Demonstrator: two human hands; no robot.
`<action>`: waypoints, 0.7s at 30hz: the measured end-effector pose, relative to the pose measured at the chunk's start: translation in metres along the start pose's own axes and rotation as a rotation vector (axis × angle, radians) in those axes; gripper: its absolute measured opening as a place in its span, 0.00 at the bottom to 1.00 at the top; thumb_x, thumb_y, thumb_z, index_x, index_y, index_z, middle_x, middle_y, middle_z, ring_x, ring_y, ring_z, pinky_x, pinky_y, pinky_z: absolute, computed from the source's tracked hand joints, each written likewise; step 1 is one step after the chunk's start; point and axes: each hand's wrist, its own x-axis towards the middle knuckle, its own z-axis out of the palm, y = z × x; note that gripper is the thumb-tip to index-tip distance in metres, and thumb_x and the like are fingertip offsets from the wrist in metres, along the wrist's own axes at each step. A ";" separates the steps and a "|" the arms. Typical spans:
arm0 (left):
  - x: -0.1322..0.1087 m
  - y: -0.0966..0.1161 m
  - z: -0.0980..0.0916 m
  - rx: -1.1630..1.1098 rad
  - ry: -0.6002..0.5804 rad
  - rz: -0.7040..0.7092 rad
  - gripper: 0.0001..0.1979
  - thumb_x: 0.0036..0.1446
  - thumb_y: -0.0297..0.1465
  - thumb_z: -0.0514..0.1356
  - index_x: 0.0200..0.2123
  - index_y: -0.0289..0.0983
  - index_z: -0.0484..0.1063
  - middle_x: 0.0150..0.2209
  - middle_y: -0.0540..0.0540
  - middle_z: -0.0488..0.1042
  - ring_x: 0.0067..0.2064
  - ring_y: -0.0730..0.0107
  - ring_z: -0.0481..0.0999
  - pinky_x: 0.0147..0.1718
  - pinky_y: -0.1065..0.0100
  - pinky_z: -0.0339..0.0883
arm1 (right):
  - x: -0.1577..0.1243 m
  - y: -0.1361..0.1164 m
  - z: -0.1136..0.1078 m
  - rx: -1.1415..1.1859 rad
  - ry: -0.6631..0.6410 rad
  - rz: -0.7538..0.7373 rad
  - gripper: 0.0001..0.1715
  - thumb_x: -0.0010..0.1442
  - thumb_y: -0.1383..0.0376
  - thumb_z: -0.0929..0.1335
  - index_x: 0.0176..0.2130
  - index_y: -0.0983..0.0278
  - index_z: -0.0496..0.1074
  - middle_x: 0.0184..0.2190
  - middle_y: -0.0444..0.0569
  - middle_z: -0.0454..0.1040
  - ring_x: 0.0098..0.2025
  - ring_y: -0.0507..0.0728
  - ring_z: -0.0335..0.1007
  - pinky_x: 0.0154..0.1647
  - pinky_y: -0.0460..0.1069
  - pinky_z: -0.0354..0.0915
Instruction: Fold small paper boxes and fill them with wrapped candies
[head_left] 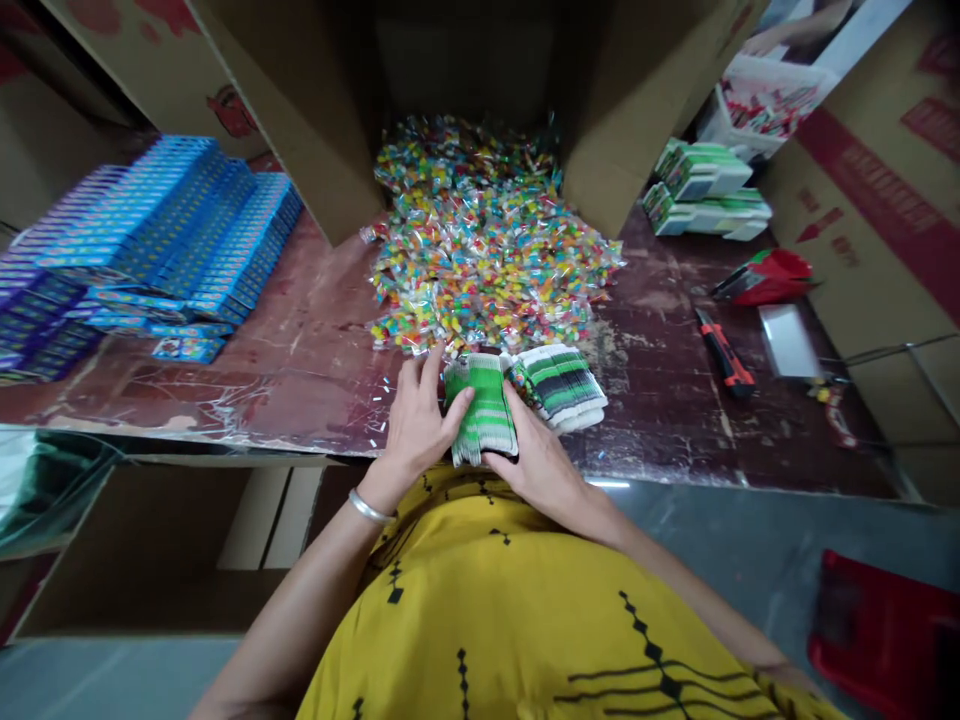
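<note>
Currently pinches green-white stack (482, 405) of thin flat pcs w/ R hand (544, 462), gripping right side & near end, by front edge of desk (322, 300). Rests L hand (420, 415) on left side, thumb on top face, other fingers (430, 375) part-spread near far-left corner; can't tell if also gripping there. Has second stack (564, 388), green/black/white, just right of first, lying tilted on desk. Faces heap (495, 250) of small clear pkts w/ multicolor bits just beyond, spilling from open cardboard box (615, 150). Wears silvery bangle (370, 508) on L wrist. Also has blue boxes (172, 220) piled far left, plus, over on right, red-black cutter (724, 355) near red pkt (772, 277).
</note>
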 end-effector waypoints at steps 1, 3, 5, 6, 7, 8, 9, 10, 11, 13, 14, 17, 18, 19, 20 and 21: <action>0.004 -0.001 0.000 -0.028 0.005 0.075 0.34 0.63 0.45 0.58 0.68 0.38 0.57 0.62 0.34 0.64 0.63 0.47 0.66 0.62 0.46 0.62 | -0.002 0.000 0.000 -0.006 0.000 -0.021 0.57 0.58 0.66 0.71 0.74 0.65 0.38 0.71 0.65 0.54 0.71 0.67 0.55 0.70 0.63 0.57; 0.013 -0.002 0.003 -0.133 -0.040 0.180 0.29 0.65 0.42 0.58 0.66 0.39 0.60 0.64 0.37 0.65 0.66 0.52 0.63 0.66 0.49 0.57 | -0.005 0.001 -0.002 -0.014 -0.007 -0.071 0.59 0.58 0.64 0.72 0.74 0.63 0.36 0.71 0.63 0.53 0.72 0.67 0.52 0.70 0.64 0.56; 0.020 -0.004 0.008 -0.253 -0.117 0.205 0.25 0.67 0.40 0.56 0.64 0.39 0.63 0.64 0.39 0.67 0.66 0.56 0.64 0.66 0.52 0.57 | -0.007 0.001 -0.003 -0.018 -0.031 -0.108 0.62 0.57 0.62 0.74 0.74 0.61 0.35 0.72 0.62 0.50 0.73 0.67 0.50 0.71 0.64 0.54; 0.023 -0.005 0.012 -0.302 -0.145 0.199 0.24 0.67 0.40 0.56 0.63 0.39 0.64 0.63 0.39 0.68 0.65 0.57 0.65 0.66 0.52 0.58 | -0.007 0.001 -0.003 -0.019 -0.045 -0.117 0.63 0.56 0.61 0.74 0.74 0.62 0.34 0.72 0.62 0.49 0.73 0.67 0.48 0.71 0.64 0.54; 0.024 -0.006 0.016 -0.338 -0.156 0.189 0.24 0.67 0.40 0.56 0.63 0.38 0.65 0.62 0.39 0.69 0.64 0.57 0.66 0.65 0.52 0.59 | -0.006 0.000 -0.003 -0.020 -0.055 -0.119 0.64 0.56 0.61 0.75 0.74 0.62 0.34 0.73 0.63 0.48 0.73 0.66 0.47 0.71 0.64 0.53; 0.025 -0.006 0.021 -0.363 -0.153 0.179 0.23 0.67 0.40 0.56 0.62 0.38 0.67 0.62 0.38 0.70 0.64 0.57 0.67 0.65 0.52 0.59 | -0.005 0.000 -0.002 -0.020 -0.059 -0.115 0.64 0.56 0.61 0.75 0.74 0.63 0.34 0.73 0.64 0.48 0.73 0.66 0.47 0.72 0.64 0.53; 0.025 -0.007 0.025 -0.380 -0.135 0.170 0.22 0.67 0.40 0.55 0.61 0.38 0.67 0.61 0.38 0.71 0.63 0.57 0.68 0.64 0.52 0.60 | -0.004 0.000 -0.002 -0.020 -0.059 -0.111 0.63 0.57 0.61 0.74 0.74 0.64 0.34 0.73 0.64 0.48 0.74 0.66 0.46 0.72 0.64 0.53; 0.025 -0.007 0.028 -0.390 -0.106 0.165 0.22 0.67 0.40 0.55 0.60 0.38 0.68 0.60 0.38 0.72 0.62 0.57 0.69 0.63 0.52 0.61 | -0.002 -0.001 -0.002 -0.020 -0.056 -0.109 0.62 0.57 0.61 0.74 0.74 0.64 0.34 0.73 0.65 0.48 0.74 0.66 0.46 0.72 0.64 0.53; 0.024 -0.007 0.030 -0.389 -0.075 0.165 0.21 0.68 0.40 0.55 0.60 0.38 0.69 0.59 0.38 0.72 0.62 0.57 0.69 0.63 0.52 0.62 | 0.000 -0.001 -0.001 -0.020 -0.053 -0.107 0.62 0.57 0.61 0.74 0.74 0.65 0.35 0.72 0.66 0.48 0.74 0.66 0.46 0.72 0.64 0.53; 0.022 -0.007 0.029 -0.363 -0.023 0.197 0.21 0.68 0.39 0.54 0.61 0.39 0.69 0.62 0.37 0.69 0.64 0.57 0.67 0.64 0.51 0.60 | 0.002 -0.002 -0.001 -0.022 -0.046 -0.108 0.62 0.57 0.62 0.73 0.74 0.65 0.34 0.73 0.66 0.48 0.73 0.66 0.47 0.72 0.63 0.53; 0.022 -0.006 0.027 -0.343 -0.014 0.237 0.21 0.69 0.38 0.53 0.61 0.40 0.68 0.64 0.38 0.66 0.66 0.56 0.64 0.65 0.50 0.58 | 0.003 -0.002 -0.001 -0.022 -0.041 -0.105 0.62 0.58 0.62 0.73 0.74 0.65 0.34 0.73 0.65 0.48 0.73 0.66 0.47 0.71 0.63 0.54; 0.022 -0.003 0.016 -0.280 -0.109 0.428 0.20 0.69 0.37 0.52 0.62 0.43 0.69 0.68 0.42 0.63 0.71 0.55 0.56 0.69 0.46 0.46 | 0.004 -0.001 -0.001 -0.026 -0.009 -0.052 0.61 0.58 0.62 0.72 0.73 0.67 0.33 0.71 0.69 0.52 0.70 0.68 0.56 0.67 0.63 0.60; 0.023 -0.001 0.013 -0.269 -0.166 0.484 0.20 0.70 0.37 0.51 0.61 0.44 0.69 0.67 0.43 0.65 0.71 0.55 0.55 0.70 0.45 0.42 | 0.004 -0.001 0.000 -0.032 0.000 -0.025 0.60 0.58 0.62 0.72 0.73 0.69 0.34 0.69 0.71 0.56 0.68 0.69 0.60 0.65 0.64 0.62; 0.023 0.000 0.011 -0.264 -0.218 0.524 0.20 0.70 0.37 0.50 0.61 0.45 0.70 0.64 0.44 0.69 0.71 0.56 0.56 0.70 0.43 0.39 | 0.004 -0.001 0.001 -0.040 0.006 -0.001 0.59 0.58 0.62 0.72 0.72 0.70 0.36 0.67 0.72 0.59 0.66 0.70 0.63 0.63 0.65 0.64; 0.024 0.001 0.010 -0.265 -0.257 0.544 0.21 0.70 0.38 0.48 0.61 0.45 0.70 0.62 0.45 0.72 0.70 0.56 0.58 0.70 0.43 0.36 | 0.004 -0.001 0.003 -0.048 0.010 0.018 0.58 0.58 0.62 0.73 0.72 0.71 0.38 0.65 0.73 0.62 0.64 0.70 0.65 0.62 0.65 0.65; 0.025 0.002 0.010 -0.270 -0.280 0.551 0.21 0.71 0.38 0.47 0.60 0.45 0.70 0.60 0.45 0.74 0.69 0.56 0.59 0.70 0.42 0.35 | 0.004 -0.002 0.004 -0.055 0.012 0.031 0.57 0.57 0.62 0.73 0.71 0.71 0.40 0.64 0.73 0.63 0.63 0.71 0.66 0.61 0.66 0.66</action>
